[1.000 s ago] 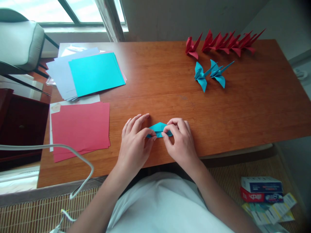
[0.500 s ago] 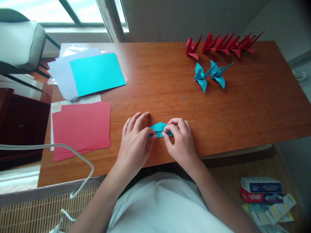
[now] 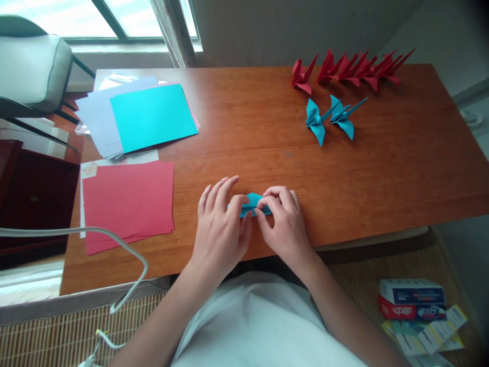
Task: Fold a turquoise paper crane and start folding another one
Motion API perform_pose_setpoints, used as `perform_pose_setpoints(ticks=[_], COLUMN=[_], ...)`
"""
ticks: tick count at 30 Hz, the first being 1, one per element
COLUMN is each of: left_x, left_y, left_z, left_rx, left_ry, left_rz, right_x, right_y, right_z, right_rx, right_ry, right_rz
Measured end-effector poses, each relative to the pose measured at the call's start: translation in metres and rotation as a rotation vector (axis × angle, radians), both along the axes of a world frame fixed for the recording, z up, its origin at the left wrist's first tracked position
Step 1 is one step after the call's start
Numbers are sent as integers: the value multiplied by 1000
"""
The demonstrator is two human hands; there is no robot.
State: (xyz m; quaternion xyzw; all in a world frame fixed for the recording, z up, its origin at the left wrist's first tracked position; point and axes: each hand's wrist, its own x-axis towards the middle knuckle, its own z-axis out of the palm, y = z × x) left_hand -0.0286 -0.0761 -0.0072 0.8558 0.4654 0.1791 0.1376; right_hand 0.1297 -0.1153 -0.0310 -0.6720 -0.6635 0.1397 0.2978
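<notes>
A small folded piece of blue paper [image 3: 253,200] lies near the front edge of the table, between my two hands. My left hand [image 3: 220,227] has thumb and index finger on its left part, the tips a little apart, while the other fingers stretch forward over the wood. With a pinch of thumb and index finger, my right hand [image 3: 284,218] grips the right part of the paper. Both ends of the paper are partly hidden under my fingers.
Red paper sheets [image 3: 128,201] and blue sheets [image 3: 155,117] lie at the left of the wooden table [image 3: 244,137]. Two blue paper cranes [image 3: 316,122] and several red paper cranes [image 3: 301,76] stand at the back right. A white cable [image 3: 126,242] crosses the left front.
My left hand has shifted slightly to the right, and its thumb and index finger have moved apart from their pinch. My right hand keeps its hold.
</notes>
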Motion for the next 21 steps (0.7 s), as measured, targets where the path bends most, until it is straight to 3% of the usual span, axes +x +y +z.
perform_pose_setpoints(ticks=[7,21], left_x=[14,-1], left_y=[-6,-6], left_z=[-16,-19], left_rx=[59,88], left_ry=[47,56], left_rz=[37,74], right_x=[0,1], right_y=[1,0], right_z=[0,-2], right_rx=[-2,15], right_ry=[0,-6], right_rz=[1,5])
